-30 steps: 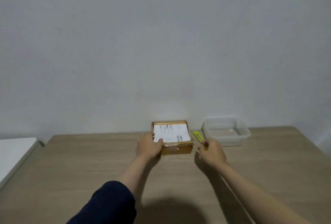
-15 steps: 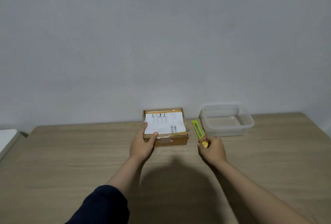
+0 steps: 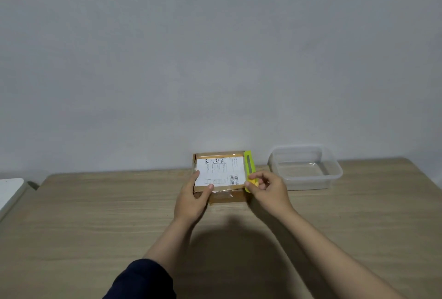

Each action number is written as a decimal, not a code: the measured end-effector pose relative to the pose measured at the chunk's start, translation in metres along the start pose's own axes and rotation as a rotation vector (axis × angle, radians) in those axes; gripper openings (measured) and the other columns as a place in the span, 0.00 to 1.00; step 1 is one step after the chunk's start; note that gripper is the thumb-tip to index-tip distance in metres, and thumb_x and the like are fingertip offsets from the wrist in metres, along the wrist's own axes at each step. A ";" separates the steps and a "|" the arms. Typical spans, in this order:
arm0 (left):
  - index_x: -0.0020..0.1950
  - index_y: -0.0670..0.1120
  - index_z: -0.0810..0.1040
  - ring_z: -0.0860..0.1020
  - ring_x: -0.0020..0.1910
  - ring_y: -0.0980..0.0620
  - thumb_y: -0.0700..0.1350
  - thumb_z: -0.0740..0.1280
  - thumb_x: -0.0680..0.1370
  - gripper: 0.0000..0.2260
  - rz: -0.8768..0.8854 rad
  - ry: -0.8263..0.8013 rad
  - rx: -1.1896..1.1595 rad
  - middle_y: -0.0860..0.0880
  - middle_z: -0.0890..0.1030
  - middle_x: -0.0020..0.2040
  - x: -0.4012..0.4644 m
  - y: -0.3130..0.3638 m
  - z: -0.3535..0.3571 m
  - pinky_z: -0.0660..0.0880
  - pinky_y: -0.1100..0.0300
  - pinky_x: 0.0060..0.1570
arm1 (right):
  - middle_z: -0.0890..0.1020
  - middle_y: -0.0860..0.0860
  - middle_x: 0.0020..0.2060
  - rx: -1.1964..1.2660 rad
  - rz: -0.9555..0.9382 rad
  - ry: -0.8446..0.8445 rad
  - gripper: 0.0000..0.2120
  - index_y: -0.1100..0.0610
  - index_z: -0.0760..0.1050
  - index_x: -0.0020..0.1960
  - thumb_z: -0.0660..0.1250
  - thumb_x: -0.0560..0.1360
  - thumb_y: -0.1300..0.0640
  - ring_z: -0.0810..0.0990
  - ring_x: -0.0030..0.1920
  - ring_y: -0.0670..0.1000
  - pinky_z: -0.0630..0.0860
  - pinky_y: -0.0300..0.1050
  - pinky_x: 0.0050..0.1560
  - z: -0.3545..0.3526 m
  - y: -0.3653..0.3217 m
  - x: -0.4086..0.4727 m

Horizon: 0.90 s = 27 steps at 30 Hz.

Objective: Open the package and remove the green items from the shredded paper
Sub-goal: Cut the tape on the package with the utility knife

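A small brown cardboard package point(image 3: 227, 197) with a white shipping label on top lies taped shut on the wooden table, close to the wall. My left hand point(image 3: 192, 199) grips its near left corner, thumb on the label. My right hand point(image 3: 269, 190) holds a yellow-green box cutter point(image 3: 249, 167) at its near end, the cutter lying along the package's right edge and pointing away from me. No shredded paper or green items show; the box is closed.
An empty clear plastic container point(image 3: 334, 174) stands on the table right of the package. The wooden table point(image 3: 95, 215) meets a plain wall just behind the box. A white surface point(image 3: 9, 190) sits at the far left edge.
My right hand has lifted the cutter from the table and brought it left against the package's right edge. My left hand stays on the package's near left corner.
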<state>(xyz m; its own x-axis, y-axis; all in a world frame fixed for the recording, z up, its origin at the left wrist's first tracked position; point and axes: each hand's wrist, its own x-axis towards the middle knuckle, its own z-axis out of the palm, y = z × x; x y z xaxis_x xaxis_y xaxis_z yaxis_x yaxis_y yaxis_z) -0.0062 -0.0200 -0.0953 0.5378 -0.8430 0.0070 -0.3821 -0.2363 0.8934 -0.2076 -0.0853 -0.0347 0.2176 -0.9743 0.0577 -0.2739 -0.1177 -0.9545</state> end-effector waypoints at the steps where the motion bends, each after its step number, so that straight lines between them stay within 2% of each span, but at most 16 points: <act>1: 0.71 0.53 0.67 0.71 0.65 0.54 0.54 0.69 0.74 0.27 0.006 0.000 0.001 0.53 0.73 0.69 0.000 0.000 0.000 0.68 0.62 0.59 | 0.69 0.49 0.28 -0.038 0.016 -0.026 0.06 0.58 0.78 0.43 0.73 0.68 0.64 0.66 0.25 0.42 0.64 0.30 0.28 0.006 0.001 0.005; 4: 0.72 0.53 0.66 0.71 0.65 0.54 0.54 0.69 0.74 0.27 0.011 -0.006 0.014 0.53 0.72 0.69 0.000 0.001 0.000 0.69 0.61 0.58 | 0.70 0.48 0.28 -0.183 -0.011 -0.044 0.07 0.53 0.77 0.41 0.74 0.67 0.59 0.67 0.28 0.45 0.66 0.38 0.32 0.018 0.012 0.016; 6: 0.71 0.53 0.67 0.70 0.66 0.53 0.55 0.69 0.74 0.27 0.008 -0.005 0.011 0.53 0.72 0.69 0.000 0.000 0.000 0.69 0.59 0.60 | 0.73 0.49 0.36 -0.293 -0.061 -0.001 0.07 0.49 0.75 0.42 0.73 0.67 0.54 0.73 0.36 0.47 0.71 0.42 0.38 0.022 0.019 0.021; 8: 0.71 0.54 0.66 0.70 0.67 0.53 0.56 0.68 0.74 0.27 0.007 -0.012 0.015 0.53 0.71 0.69 0.001 -0.002 0.000 0.69 0.58 0.62 | 0.70 0.50 0.47 -0.394 -0.033 -0.008 0.12 0.46 0.75 0.50 0.71 0.68 0.50 0.72 0.50 0.49 0.73 0.45 0.52 0.024 0.023 0.026; 10: 0.72 0.55 0.66 0.69 0.67 0.53 0.57 0.68 0.74 0.28 0.006 -0.024 0.026 0.53 0.71 0.70 0.003 -0.003 0.000 0.69 0.58 0.62 | 0.67 0.51 0.54 -0.365 0.037 -0.123 0.21 0.42 0.71 0.63 0.68 0.71 0.50 0.69 0.60 0.50 0.67 0.45 0.64 0.024 0.026 0.032; 12: 0.72 0.55 0.65 0.69 0.68 0.52 0.57 0.68 0.73 0.28 -0.001 -0.039 0.030 0.52 0.70 0.70 0.004 -0.003 0.000 0.69 0.56 0.63 | 0.67 0.52 0.64 -0.265 0.085 -0.253 0.26 0.40 0.63 0.70 0.65 0.74 0.50 0.66 0.67 0.49 0.61 0.44 0.70 0.022 0.026 0.036; 14: 0.73 0.56 0.63 0.68 0.69 0.51 0.58 0.67 0.74 0.29 -0.016 -0.059 0.044 0.52 0.69 0.71 0.005 -0.004 0.000 0.69 0.52 0.66 | 0.65 0.48 0.72 -0.195 0.069 -0.332 0.27 0.40 0.58 0.73 0.62 0.76 0.53 0.64 0.71 0.47 0.59 0.41 0.69 0.023 0.026 0.037; 17: 0.74 0.54 0.61 0.67 0.70 0.49 0.56 0.66 0.75 0.29 -0.024 -0.079 0.056 0.52 0.68 0.73 0.004 0.001 0.001 0.66 0.51 0.68 | 0.65 0.45 0.73 -0.191 0.055 -0.337 0.28 0.41 0.56 0.74 0.60 0.78 0.55 0.63 0.72 0.47 0.60 0.37 0.65 0.024 0.023 0.033; 21: 0.74 0.49 0.61 0.66 0.71 0.49 0.52 0.68 0.75 0.30 -0.038 -0.115 0.094 0.49 0.67 0.73 0.000 0.008 -0.003 0.65 0.54 0.69 | 0.66 0.45 0.72 -0.174 0.057 -0.314 0.28 0.41 0.57 0.73 0.62 0.77 0.54 0.64 0.71 0.47 0.60 0.38 0.66 0.017 0.022 0.020; 24: 0.73 0.49 0.63 0.69 0.68 0.50 0.52 0.71 0.72 0.32 -0.022 -0.133 0.094 0.49 0.69 0.71 -0.022 0.007 -0.010 0.69 0.50 0.66 | 0.66 0.40 0.69 -0.149 0.037 -0.316 0.28 0.38 0.59 0.72 0.64 0.76 0.54 0.65 0.70 0.45 0.63 0.41 0.69 0.005 0.025 -0.006; 27: 0.72 0.50 0.65 0.69 0.68 0.52 0.53 0.72 0.70 0.33 -0.013 -0.119 0.111 0.51 0.70 0.70 -0.056 0.006 -0.014 0.70 0.51 0.66 | 0.66 0.38 0.67 -0.137 0.026 -0.336 0.28 0.38 0.60 0.71 0.65 0.75 0.54 0.66 0.69 0.43 0.66 0.44 0.70 -0.010 0.030 -0.035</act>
<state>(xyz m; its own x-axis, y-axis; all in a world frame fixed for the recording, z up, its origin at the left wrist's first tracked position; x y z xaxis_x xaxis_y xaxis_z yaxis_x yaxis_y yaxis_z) -0.0277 0.0330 -0.0844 0.4532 -0.8892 -0.0634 -0.4595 -0.2940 0.8381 -0.2325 -0.0563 -0.0627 0.4984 -0.8626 -0.0872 -0.4014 -0.1404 -0.9051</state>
